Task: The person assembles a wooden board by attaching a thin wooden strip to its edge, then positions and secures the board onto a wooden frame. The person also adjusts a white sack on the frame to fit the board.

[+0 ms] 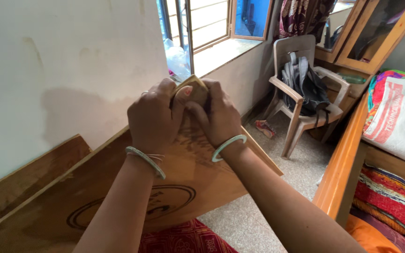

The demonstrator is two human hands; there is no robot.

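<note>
So I've got both sets of fingers clamped tight round a small tan folded pad, left hand and right hand pressing it onto the top edge of a brown plywood board leaning against the white wall.

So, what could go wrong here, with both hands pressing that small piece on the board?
1. The plywood board only leans against the wall, so hard pressing may make it slide or tip.
2. The left hand and right hand grip the small tan piece close together at the board's top edge; a slip could scrape the fingers.
3. The bangles may catch the edge.
</note>
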